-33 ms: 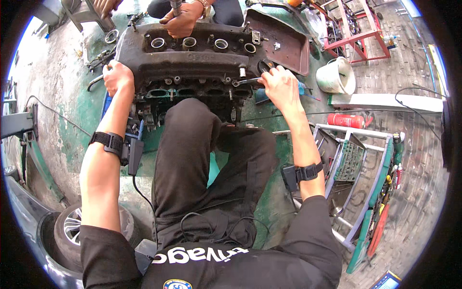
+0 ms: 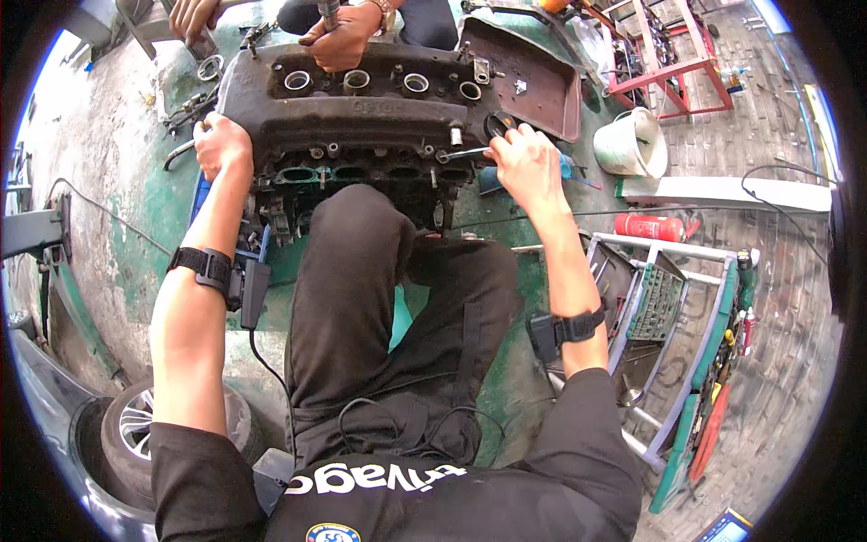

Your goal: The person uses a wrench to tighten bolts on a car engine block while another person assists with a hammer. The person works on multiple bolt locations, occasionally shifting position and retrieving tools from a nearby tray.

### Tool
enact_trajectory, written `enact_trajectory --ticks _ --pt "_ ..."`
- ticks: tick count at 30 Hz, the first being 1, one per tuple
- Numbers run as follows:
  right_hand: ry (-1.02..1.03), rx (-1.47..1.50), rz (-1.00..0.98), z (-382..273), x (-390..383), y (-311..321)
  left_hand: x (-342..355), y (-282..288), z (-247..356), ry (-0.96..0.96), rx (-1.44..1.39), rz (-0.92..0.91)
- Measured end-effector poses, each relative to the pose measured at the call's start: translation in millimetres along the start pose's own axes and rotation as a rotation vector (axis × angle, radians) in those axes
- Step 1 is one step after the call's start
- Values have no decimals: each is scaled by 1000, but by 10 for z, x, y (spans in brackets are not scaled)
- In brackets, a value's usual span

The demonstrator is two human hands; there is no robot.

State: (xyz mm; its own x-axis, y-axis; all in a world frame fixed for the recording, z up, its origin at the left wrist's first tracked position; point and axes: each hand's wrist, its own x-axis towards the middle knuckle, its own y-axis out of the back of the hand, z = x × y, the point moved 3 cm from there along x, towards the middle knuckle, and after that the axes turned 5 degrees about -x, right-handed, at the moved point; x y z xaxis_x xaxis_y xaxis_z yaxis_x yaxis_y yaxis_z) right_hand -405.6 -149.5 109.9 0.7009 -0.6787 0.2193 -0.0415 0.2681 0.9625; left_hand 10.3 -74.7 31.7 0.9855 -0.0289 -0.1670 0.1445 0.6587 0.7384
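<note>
A dark, grimy engine cylinder head with its valve cover (image 2: 298, 110) stands in front of my knees, with a row of round openings along its top. My left hand (image 2: 222, 146) is closed around the left end of the valve cover. In my right hand (image 2: 528, 164), at the cover's right front, is a wrench (image 2: 466, 153). Its ring end sits on a bolt by the cover's front edge; the rest of it is hidden in my fingers. Across the engine, another person's hand (image 2: 341, 43) grips an upright tool above the openings.
That person's other hand (image 2: 193, 18) is at the upper left. A brown tray (image 2: 542, 99) lies behind the engine's right end. To the right are a white bucket (image 2: 623, 149), a red fire extinguisher (image 2: 650, 226) and a tool rack (image 2: 695, 361). A wheel (image 2: 126, 434) is at lower left.
The wrench's handle and my right hand have shifted very slightly toward me. The other person's hand at the upper left has moved a little to the left. My left hand stays put.
</note>
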Motion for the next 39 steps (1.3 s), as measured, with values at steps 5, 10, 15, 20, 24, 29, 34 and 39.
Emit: enact_trajectory --ticks 5,10,15,20,24,29,34,39 --pt "-331 141 160 -240 -340 -69 -10 3 6 -9 -10 28" --pt "-938 741 72 -611 -917 -697 -23 10 11 5 -4 23" --pt "-1152 968 97 -976 -1082 -1162 -48 29 27 3 -9 38" --pt "-1256 1248 166 -1171 -1082 -1414 -50 32 27 17 -10 28" --pt "-1053 907 155 -854 -1039 -1207 -25 24 20 6 -5 27" --pt "-651 398 -113 -23 -617 -587 2 -3 0 -6 -11 36" --pt "-70 -12 -9 99 8 -154 7 -10 2 5 9 48" --pt "69 -72 -67 19 135 -16 17 -19 9 -6 -2 45"
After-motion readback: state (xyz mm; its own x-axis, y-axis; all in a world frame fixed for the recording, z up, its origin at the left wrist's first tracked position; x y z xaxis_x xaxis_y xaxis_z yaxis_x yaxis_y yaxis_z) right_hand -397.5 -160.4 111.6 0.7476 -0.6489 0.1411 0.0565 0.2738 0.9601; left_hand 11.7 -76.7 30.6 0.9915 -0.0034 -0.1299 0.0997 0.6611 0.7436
